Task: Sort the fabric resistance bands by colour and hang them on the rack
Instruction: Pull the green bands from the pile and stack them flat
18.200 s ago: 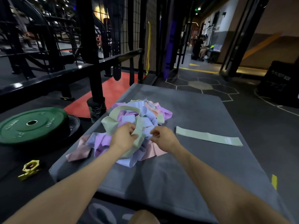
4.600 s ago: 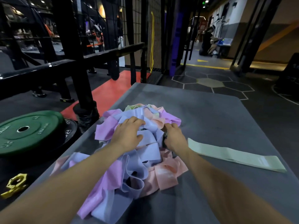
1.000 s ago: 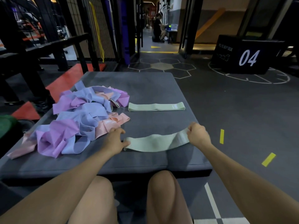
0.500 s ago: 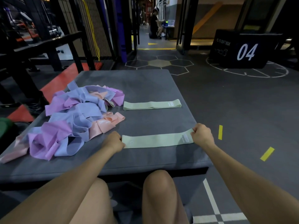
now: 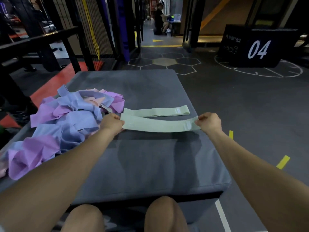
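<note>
We hold a pale green band [image 5: 158, 125] stretched flat between our hands, its long axis running left to right across the grey padded box [image 5: 150, 164], sagging slightly in the middle. Our left hand [image 5: 111, 123] pinches its left end and our right hand [image 5: 209, 123] pinches its right end, fingers curled round the fabric. Just beyond it, a second green band [image 5: 157, 112] lies flat on the box, also pointing left to right. To the left sits a tangled heap of bands [image 5: 63, 124] in purple, blue and pink.
</note>
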Motion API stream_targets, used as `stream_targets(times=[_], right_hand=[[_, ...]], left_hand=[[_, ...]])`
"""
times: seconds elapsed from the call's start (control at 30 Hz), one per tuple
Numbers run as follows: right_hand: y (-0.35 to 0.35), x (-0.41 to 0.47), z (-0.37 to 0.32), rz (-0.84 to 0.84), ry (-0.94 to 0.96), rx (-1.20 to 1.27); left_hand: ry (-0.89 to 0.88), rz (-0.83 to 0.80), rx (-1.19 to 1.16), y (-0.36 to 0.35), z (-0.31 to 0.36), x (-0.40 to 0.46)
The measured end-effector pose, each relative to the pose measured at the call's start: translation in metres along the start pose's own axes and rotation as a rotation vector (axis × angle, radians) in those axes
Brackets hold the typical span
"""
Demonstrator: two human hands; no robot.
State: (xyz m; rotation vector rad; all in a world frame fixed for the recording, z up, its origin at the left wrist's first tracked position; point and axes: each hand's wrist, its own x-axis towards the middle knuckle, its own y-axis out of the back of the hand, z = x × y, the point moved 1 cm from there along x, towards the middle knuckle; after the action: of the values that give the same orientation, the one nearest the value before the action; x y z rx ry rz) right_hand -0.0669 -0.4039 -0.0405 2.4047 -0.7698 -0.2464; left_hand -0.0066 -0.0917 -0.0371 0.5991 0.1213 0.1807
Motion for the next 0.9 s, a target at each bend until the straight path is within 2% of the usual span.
stream_targets(times=[0.13,0.33,0.63,0.9], right_hand=[[-0.012,0.036,-0.020,0.036,0.036,0.026],[-0.041,0.088,-0.029,0.075,0.090,-0.043],[-0.071,0.117,-0.022,0.043,0.116,-0.133],[-0.077,0.119,-0.017,0.043,0.094,-0.151]], left_hand=[[-0.049,0.068,0.127,-0.004,0.012,0.037],[-0.070,0.083,0.278,-0.021,0.011,0.087],[-0.023,0.054,0.312,-0.038,-0.004,0.123],[-0.067,0.003,0.364,-0.044,-0.011,0.128]])
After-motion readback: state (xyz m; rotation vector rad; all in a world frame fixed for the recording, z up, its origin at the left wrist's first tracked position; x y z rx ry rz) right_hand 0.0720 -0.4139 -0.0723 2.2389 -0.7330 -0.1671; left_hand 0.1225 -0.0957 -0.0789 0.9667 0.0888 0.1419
